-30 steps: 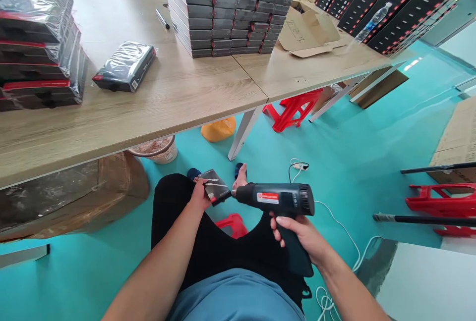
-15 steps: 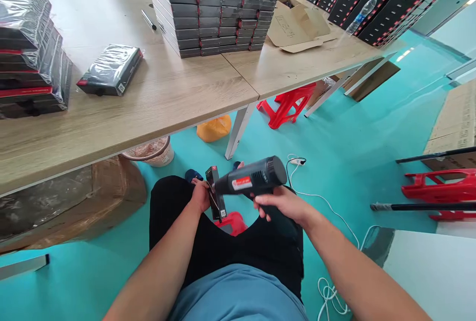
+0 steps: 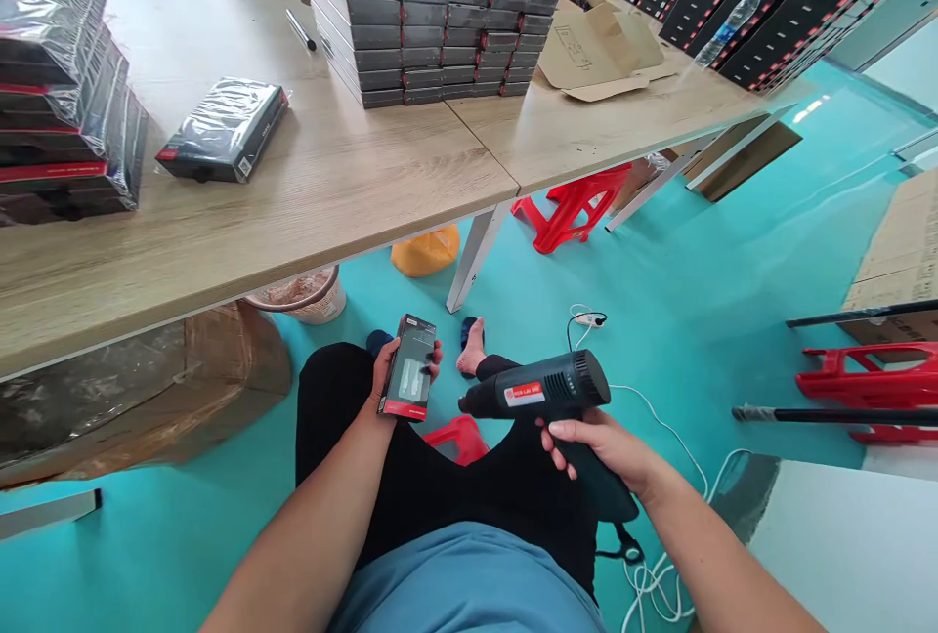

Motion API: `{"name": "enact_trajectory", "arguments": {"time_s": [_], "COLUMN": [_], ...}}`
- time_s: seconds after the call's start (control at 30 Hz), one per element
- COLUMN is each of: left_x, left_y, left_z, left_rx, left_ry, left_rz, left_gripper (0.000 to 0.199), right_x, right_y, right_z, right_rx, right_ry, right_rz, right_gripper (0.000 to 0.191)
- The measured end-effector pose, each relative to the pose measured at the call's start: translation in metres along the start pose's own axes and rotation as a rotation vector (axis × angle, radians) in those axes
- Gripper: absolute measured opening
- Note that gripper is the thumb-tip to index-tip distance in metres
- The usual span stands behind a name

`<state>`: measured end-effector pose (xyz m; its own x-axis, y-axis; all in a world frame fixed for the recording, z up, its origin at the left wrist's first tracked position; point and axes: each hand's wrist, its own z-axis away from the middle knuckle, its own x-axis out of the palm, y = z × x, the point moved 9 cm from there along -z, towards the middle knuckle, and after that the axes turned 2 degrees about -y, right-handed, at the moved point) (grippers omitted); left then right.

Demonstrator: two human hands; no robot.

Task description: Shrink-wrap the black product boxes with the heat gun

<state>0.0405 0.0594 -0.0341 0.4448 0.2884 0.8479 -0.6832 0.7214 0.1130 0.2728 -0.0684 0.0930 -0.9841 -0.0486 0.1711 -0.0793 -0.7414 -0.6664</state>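
Note:
In my left hand (image 3: 386, 369) is a slim black box (image 3: 410, 369) with a red lower edge, its printed face turned up and my fingers wrapped round both sides. My right hand (image 3: 590, 443) grips the handle of a black heat gun (image 3: 538, 387) with a red label. The gun's nozzle points left toward the box, with a gap between them. On the table, a shrink-wrapped box (image 3: 224, 130) lies flat beside a stack of wrapped boxes (image 3: 65, 96).
A tall stack of black boxes (image 3: 447, 18) and an opened carton (image 3: 597, 47) stand on the table (image 3: 352, 193). Below are a waste basket (image 3: 315, 301), an orange bag (image 3: 426, 252) and a red stool (image 3: 575, 208). White cable (image 3: 660, 423) trails over the floor.
My left hand has turned the box from its narrow side to its broad printed face. The heat gun has moved right and down, away from the box.

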Motion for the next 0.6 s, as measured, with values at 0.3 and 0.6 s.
{"name": "enact_trajectory", "arguments": {"time_s": [0.3,0.6], "left_x": [-0.002,-0.054], "left_y": [-0.007,0.008], "left_z": [0.001,-0.011], "left_rx": [0.019,0.138], "left_ry": [0.041,0.421], "left_rz": [-0.120,-0.034], "left_gripper": [0.058,0.040], "right_x": [0.003,0.042], "right_y": [-0.034,-0.060], "right_z": [-0.063,-0.021], "right_rx": [-0.148,-0.126], "right_ry": [0.116,-0.204], "right_rz": [-0.336,0.045], "right_gripper": [0.020,0.027]}}
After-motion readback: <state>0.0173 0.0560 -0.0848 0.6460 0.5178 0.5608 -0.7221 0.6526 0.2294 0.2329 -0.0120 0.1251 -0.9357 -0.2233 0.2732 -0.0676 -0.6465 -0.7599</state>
